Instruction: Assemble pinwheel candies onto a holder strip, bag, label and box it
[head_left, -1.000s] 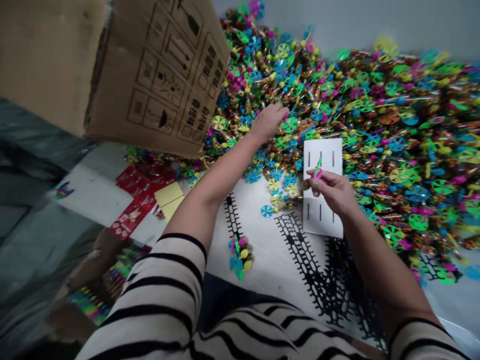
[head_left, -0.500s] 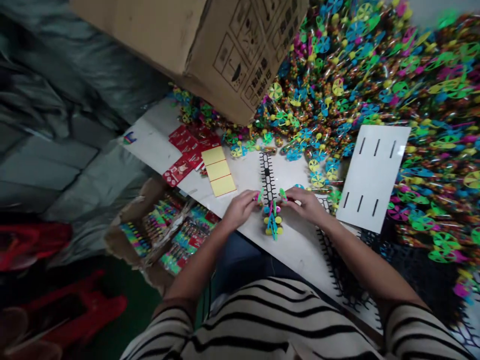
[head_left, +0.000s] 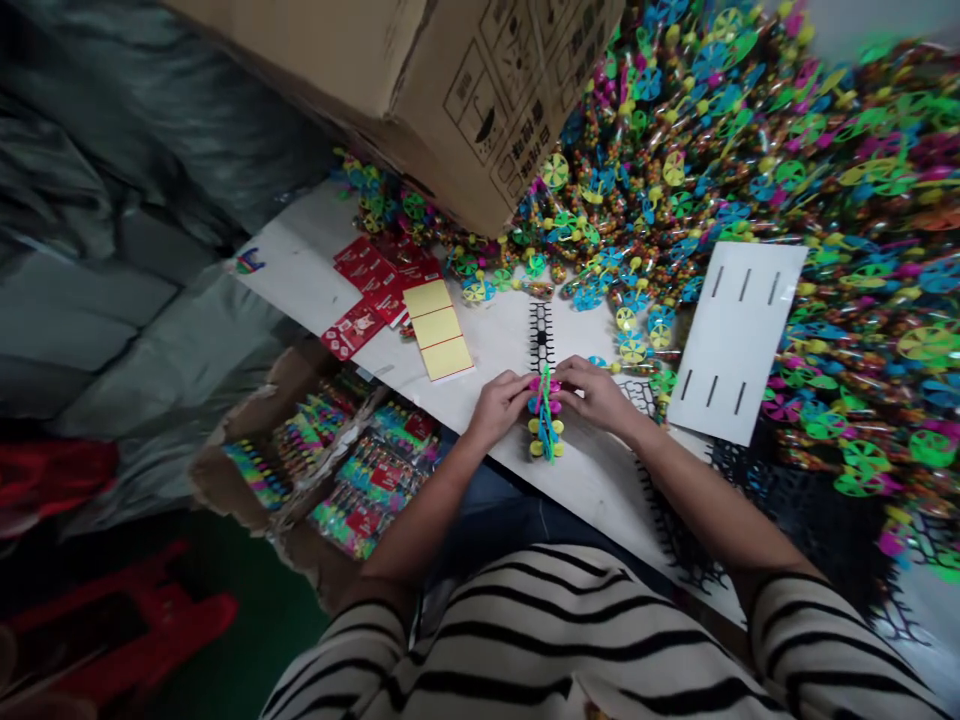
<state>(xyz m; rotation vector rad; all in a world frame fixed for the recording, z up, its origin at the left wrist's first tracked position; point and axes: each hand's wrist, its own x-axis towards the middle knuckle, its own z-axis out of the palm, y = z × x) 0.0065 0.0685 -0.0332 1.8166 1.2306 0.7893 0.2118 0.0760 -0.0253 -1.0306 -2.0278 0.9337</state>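
Black ladder-like strip [head_left: 541, 318], with prongs along both edges, flat on the white table [head_left: 495, 330] and pointing away from the body. At its near end, a small cluster of toys [head_left: 546, 430] in blue, green, yellow and magenta, between the two hands. Left hand [head_left: 495, 408] on one side, thumb and fingers pinched together at the magenta parts near the cluster's far end; right hand [head_left: 596, 393] opposite, fingertips likewise closed there. Exact hold of each fingertip too small to tell.

Beyond and to the right, a large heap of pinwheel toys [head_left: 750, 190] with clear tubes of orange-brown beads. Against the heap's near side, a white board [head_left: 735, 340] with six slits in two rows of three; just below, a dark tangle of black strips [head_left: 810, 510]. Left of the strip, a yellow card [head_left: 439, 330] with red lines, beside scattered red cards [head_left: 375, 285]. Above these, a cardboard box [head_left: 480, 130] with printed handling symbols. Lower left, below table level, an open carton [head_left: 212, 470] with packed toys [head_left: 367, 490] inside.
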